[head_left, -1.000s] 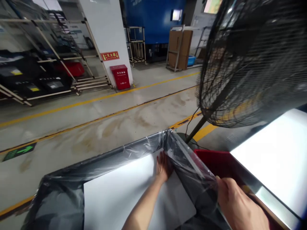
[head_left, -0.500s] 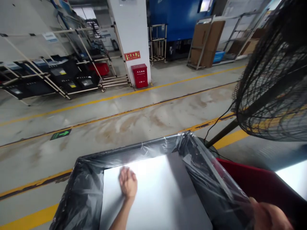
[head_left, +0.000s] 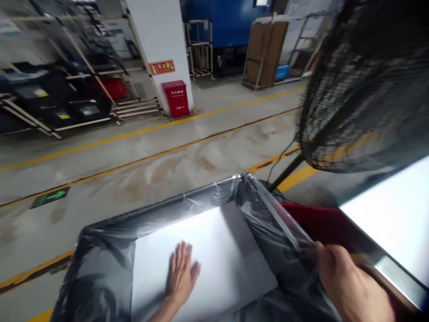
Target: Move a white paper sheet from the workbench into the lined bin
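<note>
A dark bin (head_left: 161, 206) lined with a clear plastic bag (head_left: 268, 214) stands in front of me. Inside it lies a flat white sheet (head_left: 214, 255), shaded grey toward its right side. My left hand (head_left: 183, 273) rests palm down over the sheet with its fingers stretched out. At the bin's right side my right hand (head_left: 351, 281) is closed on the edge of the plastic bag, thumb and fingers pinched together. The lower part of the bin is out of frame.
A large black mesh fan (head_left: 335, 112) stands on the right. Beside the bin are a red container (head_left: 308, 217) and a bright white surface (head_left: 392, 223). A red box (head_left: 176, 99) sits by a white pillar (head_left: 164, 40); pipe racks (head_left: 83, 123) hold black bins.
My left hand has gone from loosely bent fingers to a flat, spread hand, farther from the sheet's far edge. My right hand still grips the bag. The view has shifted to the right.
</note>
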A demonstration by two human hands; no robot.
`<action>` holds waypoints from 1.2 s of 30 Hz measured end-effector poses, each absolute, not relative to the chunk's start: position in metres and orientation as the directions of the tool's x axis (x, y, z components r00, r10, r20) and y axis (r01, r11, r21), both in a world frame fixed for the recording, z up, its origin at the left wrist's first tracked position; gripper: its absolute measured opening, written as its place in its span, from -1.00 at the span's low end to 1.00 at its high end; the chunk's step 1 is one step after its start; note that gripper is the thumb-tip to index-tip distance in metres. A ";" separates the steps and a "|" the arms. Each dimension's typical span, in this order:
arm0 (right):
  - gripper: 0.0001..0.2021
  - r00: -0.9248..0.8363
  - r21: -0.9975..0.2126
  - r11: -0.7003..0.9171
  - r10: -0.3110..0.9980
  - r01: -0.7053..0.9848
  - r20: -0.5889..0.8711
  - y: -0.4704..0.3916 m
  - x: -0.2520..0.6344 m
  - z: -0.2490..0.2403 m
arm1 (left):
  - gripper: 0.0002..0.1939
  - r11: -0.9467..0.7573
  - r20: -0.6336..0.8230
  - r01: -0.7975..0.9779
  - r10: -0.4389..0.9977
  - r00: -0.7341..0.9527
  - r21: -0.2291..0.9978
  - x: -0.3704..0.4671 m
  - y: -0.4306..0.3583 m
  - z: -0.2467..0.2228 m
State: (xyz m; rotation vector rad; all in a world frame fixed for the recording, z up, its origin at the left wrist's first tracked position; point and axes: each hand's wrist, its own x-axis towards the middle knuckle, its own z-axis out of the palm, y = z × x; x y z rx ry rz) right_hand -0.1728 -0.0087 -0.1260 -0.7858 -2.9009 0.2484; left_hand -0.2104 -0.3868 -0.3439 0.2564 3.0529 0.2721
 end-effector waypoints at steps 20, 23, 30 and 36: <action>-0.85 -0.842 -0.113 0.836 0.539 0.537 -0.019 -0.037 -0.171 -0.101 | -0.49 0.723 -0.005 0.614 0.649 -0.761 0.316 -0.210 -0.227 -0.356; -0.84 -0.855 -0.169 0.844 0.519 0.509 0.014 -0.040 -0.166 -0.103 | -0.49 0.875 0.030 0.428 0.433 -0.901 0.224 -0.240 -0.235 -0.357; -0.67 -0.868 -0.406 0.846 0.452 0.344 0.206 -0.055 -0.136 -0.106 | -0.45 0.902 0.057 0.399 0.395 -0.917 0.166 -0.258 -0.255 -0.351; -0.74 -0.879 -0.460 0.825 0.445 0.328 0.172 -0.052 -0.106 -0.112 | -0.39 0.723 -0.058 0.652 0.678 -0.732 0.229 -0.223 -0.267 -0.344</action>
